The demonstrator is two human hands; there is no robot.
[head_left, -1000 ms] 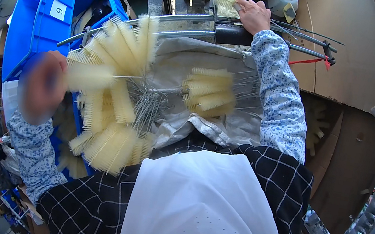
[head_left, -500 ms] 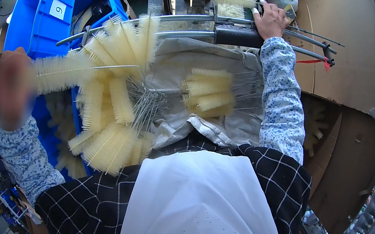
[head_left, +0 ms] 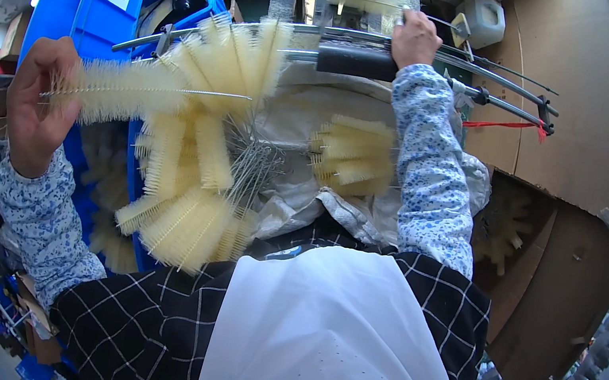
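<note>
Between the thumb and fingers of my left hand (head_left: 41,102) is the bristled end of a cream bottle brush (head_left: 124,89). Its bare wire points right, over a fan of similar brushes (head_left: 192,211) at the left. At the machine, my right hand (head_left: 415,41) is closed at the right end of the dark sliding carriage (head_left: 357,59) on the rails; its fingertips are partly hidden. Just beyond the carriage, another brush (head_left: 364,0) lies crosswise in the machine, its bristles blurred. A smaller bunch of brushes (head_left: 355,154) rests on white cloth in front of me.
Two long metal rails (head_left: 497,97) cross the far side, with a red ribbon (head_left: 500,126) tied at the right. Blue bins (head_left: 97,10) stand at the left. Large cardboard (head_left: 576,107) walls the right. A whitish plastic jug (head_left: 482,20) is at the back.
My right hand and the carriage have slid left along the rails. The left hand, still with its brush, has risen slightly. The whole view has shifted a little.
</note>
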